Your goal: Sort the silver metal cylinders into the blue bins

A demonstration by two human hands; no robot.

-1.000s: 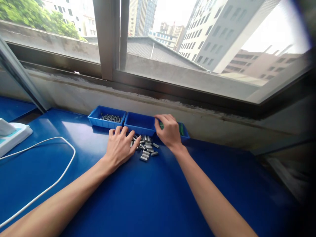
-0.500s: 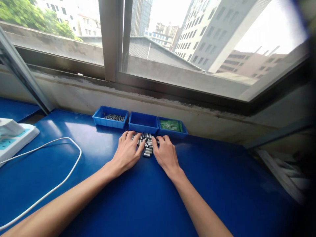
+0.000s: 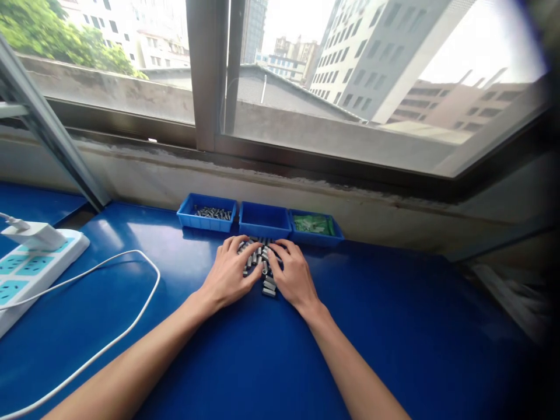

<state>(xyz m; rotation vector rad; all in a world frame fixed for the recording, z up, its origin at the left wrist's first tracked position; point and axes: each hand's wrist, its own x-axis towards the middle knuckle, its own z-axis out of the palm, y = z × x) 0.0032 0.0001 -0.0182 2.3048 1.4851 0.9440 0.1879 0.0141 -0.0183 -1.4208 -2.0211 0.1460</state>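
Observation:
Several small silvery metal cylinders (image 3: 269, 284) lie in a loose heap on the blue tabletop, just in front of the middle bin. My left hand (image 3: 231, 268) rests at the heap's left side, palm down, fingers curved and apart over the pieces. Facing it from the right, my right hand (image 3: 292, 271) has its fingers spread around the other edge. Both hands touch the heap, and neither grips a single piece. Part of the heap is hidden under the fingers. A few cylinders lie side by side at the near end, between the two wrists.
Along the wall stand a blue bin (image 3: 205, 221) of small metal parts, a blue middle bin (image 3: 263, 227) with nothing visible inside, and a blue bin (image 3: 315, 238) with green packets. At left are a white power strip (image 3: 65, 256) with a plug and a white cable (image 3: 142, 309).
The camera view has shifted slightly, so bins and power strip sit further right. The near cylinders have come a little closer to me, with both hands still around the heap.

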